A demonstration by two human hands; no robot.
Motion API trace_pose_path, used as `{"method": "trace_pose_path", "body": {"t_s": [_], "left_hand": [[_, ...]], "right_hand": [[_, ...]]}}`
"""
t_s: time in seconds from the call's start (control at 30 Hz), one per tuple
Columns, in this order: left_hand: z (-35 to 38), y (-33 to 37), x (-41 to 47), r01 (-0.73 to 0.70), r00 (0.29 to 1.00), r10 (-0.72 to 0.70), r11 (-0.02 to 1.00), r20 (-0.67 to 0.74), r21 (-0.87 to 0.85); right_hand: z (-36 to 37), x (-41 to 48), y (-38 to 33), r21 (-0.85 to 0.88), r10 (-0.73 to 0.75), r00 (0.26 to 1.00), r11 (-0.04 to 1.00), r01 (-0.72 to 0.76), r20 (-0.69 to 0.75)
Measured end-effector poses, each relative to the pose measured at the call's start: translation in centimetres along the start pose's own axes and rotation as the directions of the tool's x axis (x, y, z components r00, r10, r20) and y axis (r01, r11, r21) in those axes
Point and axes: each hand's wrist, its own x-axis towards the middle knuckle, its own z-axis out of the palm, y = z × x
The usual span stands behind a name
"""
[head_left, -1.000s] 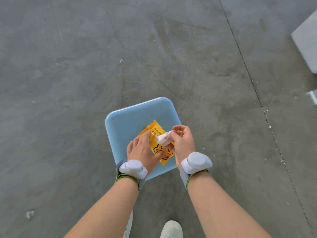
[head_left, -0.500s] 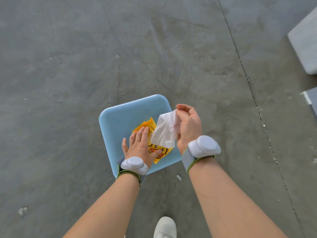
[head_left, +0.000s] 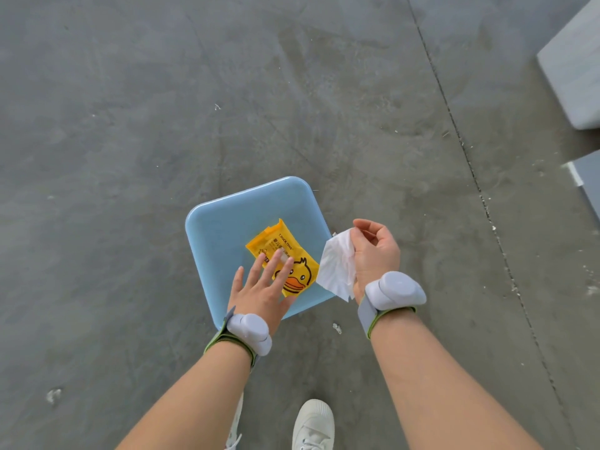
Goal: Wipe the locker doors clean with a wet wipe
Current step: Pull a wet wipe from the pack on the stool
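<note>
While the left hand (head_left: pixel 259 293) lies flat, fingers straight, on the yellow pack (head_left: pixel 282 241) atop the blue stool (head_left: pixel 220 228), the right hand (head_left: pixel 373 251) pinches the wet wipe (head_left: pixel 336 267) by its top corner. It hangs limp and looks light, soft and easily torn, so it is better bunched in the palm.

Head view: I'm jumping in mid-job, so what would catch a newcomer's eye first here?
The yellow wipe pack with its cartoon duck stands out most. It lies on the pale blue stool at centre, with the left hand resting straight-fingered on it. At the stool's right edge, the right hand pinches a white wet wipe that hangs free.
</note>
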Motion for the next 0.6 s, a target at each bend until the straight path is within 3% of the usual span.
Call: {"method": "trace_pose_path", "body": {"t_s": [0.27, 0.33, 0.4, 0.5, 0.57, 0.6], "left_hand": [[-2.6, 0.7, -0.4, -0.024, 0.998, 0.021, 0.999, 0.057, 0.049], [-4.8, 1.6, -0.8, -0.002, 1.0, 0.003, 0.999, 0.022, -0.051], [-7.1, 2.8, -0.9, 0.088, 0.996, -0.092, 0.956, 0.0, -0.28], [-11.2, 5.2, -1.4, 0.168, 0.984, -0.167, 0.709, 0.069, -0.685], [-14.0, 6.8, -2.1, 0.155, 0.988, -0.101, 0.49, 0.12, -0.858], [-15.5, 7.5, -2.8, 0.148, 0.989, -0.063, 0.426, 0.134, -0.893]], "right_hand": [[-1.4, -0.7, -0.4, -0.003, 0.053, 0.997, 0.999, -0.052, 0.055], [-1.8, -1.4, -1.8, 0.014, 0.06, 0.996, 0.998, -0.061, 0.069], [-2.3, -2.2, -3.5, 0.033, 0.044, 0.997, 0.998, -0.046, 0.061], [-3.6, -3.5, -6.5, 0.037, 0.006, 0.996, 0.999, -0.009, 0.092], [-4.5, -4.3, -8.3, 0.017, -0.034, 0.989, 0.999, 0.032, 0.144], [-5.0, -4.8, -9.4, 0.007, -0.053, 0.985, 0.999, 0.052, 0.167]]}}
